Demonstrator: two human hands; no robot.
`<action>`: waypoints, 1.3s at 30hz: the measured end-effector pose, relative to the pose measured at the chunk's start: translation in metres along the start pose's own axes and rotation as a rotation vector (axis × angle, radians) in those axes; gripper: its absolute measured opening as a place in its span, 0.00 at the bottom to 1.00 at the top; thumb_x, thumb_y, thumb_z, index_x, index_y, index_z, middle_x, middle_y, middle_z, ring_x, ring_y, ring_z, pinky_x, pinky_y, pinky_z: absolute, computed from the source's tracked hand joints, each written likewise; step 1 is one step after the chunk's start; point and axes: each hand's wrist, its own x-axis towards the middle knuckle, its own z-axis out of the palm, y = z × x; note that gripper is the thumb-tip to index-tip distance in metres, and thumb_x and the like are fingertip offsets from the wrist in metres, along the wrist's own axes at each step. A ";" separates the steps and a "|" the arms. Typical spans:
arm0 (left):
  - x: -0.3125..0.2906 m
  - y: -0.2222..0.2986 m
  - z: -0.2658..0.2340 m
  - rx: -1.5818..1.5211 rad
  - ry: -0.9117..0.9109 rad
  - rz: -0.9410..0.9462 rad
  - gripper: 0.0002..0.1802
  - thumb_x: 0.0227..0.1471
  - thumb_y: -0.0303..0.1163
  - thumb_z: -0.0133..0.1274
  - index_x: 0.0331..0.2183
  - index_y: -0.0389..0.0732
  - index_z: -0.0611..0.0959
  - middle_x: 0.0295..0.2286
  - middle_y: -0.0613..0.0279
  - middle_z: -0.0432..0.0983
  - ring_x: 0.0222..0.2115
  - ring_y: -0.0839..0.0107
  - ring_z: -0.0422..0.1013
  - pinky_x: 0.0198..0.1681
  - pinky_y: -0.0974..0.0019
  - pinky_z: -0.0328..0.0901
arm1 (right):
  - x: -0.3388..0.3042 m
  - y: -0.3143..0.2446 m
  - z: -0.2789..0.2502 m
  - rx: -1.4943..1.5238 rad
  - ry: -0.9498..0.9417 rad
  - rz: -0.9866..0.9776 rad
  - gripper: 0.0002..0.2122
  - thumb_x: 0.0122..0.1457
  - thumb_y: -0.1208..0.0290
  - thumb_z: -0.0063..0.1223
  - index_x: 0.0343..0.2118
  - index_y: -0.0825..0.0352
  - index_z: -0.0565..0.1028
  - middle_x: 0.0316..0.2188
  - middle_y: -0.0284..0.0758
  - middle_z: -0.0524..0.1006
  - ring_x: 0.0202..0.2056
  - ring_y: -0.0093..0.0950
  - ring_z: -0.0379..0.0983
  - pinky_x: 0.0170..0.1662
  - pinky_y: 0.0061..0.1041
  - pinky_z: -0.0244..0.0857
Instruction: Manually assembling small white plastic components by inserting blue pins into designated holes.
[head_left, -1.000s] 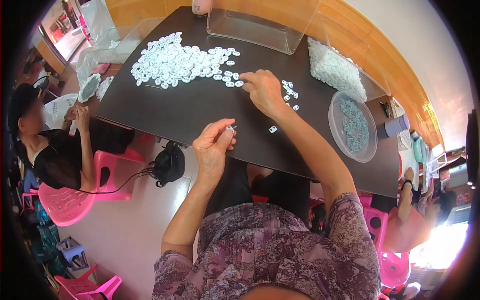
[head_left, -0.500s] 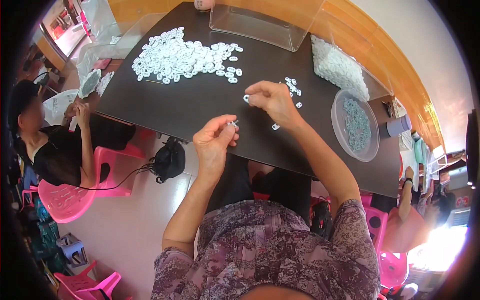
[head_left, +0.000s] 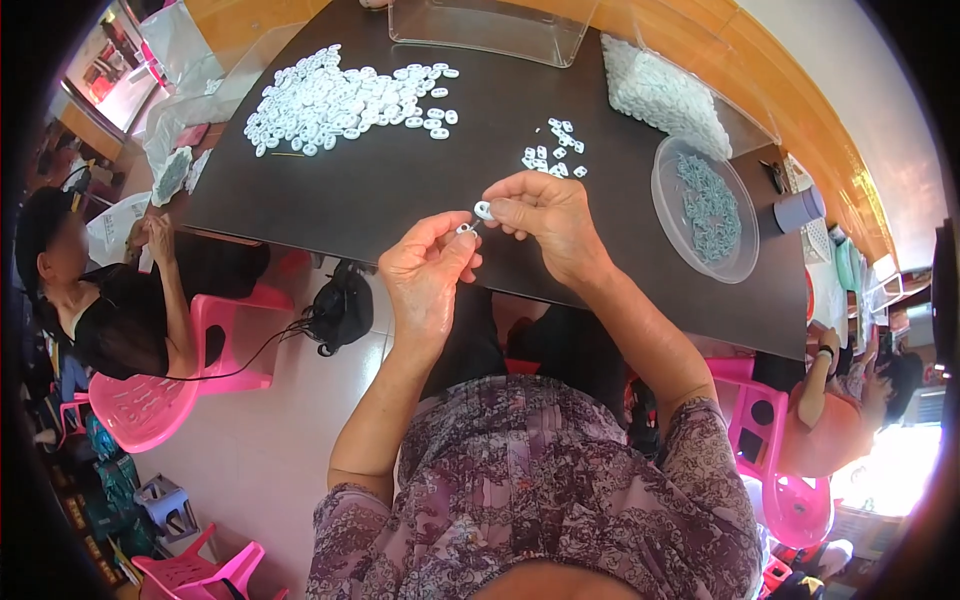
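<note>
On my feed, left of the clear round dish [head_left: 666,206], the left hand [head_left: 420,275] pinches a small white piece [head_left: 464,230] between thumb and fingers. On its dish-facing side, the right hand [head_left: 562,225] grips a white oval piece [head_left: 483,210] at thumb and fingertips; I cannot tell whether the pieces touch. The dish holds blue-grey parts [head_left: 712,215], too small for me to name. A lavender cylinder [head_left: 800,210] stands just right of it. I see loose two-holed pieces [head_left: 541,153] left of the dish, a pile of white ovals [head_left: 335,105] well apart farther left, a clear bag of white pieces [head_left: 660,90] just beyond it, and a clear rectangular bin [head_left: 490,42] beyond, leftward.
</note>
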 end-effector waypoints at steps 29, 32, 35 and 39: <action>-0.004 -0.009 0.003 -0.020 0.066 0.031 0.10 0.48 0.19 0.52 0.36 0.31 0.79 0.24 0.63 0.74 0.20 0.80 0.69 0.22 0.79 0.64 | -0.010 0.015 0.020 -0.143 0.117 -0.183 0.03 0.51 0.81 0.54 0.30 0.73 0.75 0.25 0.29 0.75 0.27 0.14 0.69 0.31 0.12 0.64; -0.004 -0.011 0.003 -0.037 0.060 0.034 0.11 0.48 0.19 0.52 0.37 0.31 0.78 0.24 0.63 0.74 0.21 0.80 0.69 0.22 0.79 0.64 | -0.012 0.013 0.021 -0.140 0.108 -0.177 0.03 0.51 0.82 0.54 0.30 0.73 0.75 0.24 0.29 0.75 0.27 0.13 0.69 0.31 0.12 0.64; -0.005 -0.013 0.002 -0.055 0.069 0.039 0.11 0.48 0.19 0.51 0.37 0.31 0.78 0.24 0.63 0.75 0.21 0.80 0.69 0.22 0.79 0.64 | -0.013 0.015 0.020 -0.145 0.106 -0.178 0.03 0.51 0.82 0.53 0.30 0.73 0.75 0.24 0.29 0.75 0.27 0.14 0.70 0.32 0.13 0.65; -0.005 -0.013 0.003 -0.042 0.065 0.045 0.12 0.47 0.19 0.52 0.38 0.31 0.78 0.25 0.62 0.75 0.21 0.79 0.69 0.22 0.79 0.64 | -0.014 0.016 0.017 -0.113 0.085 -0.191 0.04 0.52 0.83 0.52 0.31 0.73 0.75 0.25 0.30 0.76 0.28 0.15 0.70 0.33 0.14 0.66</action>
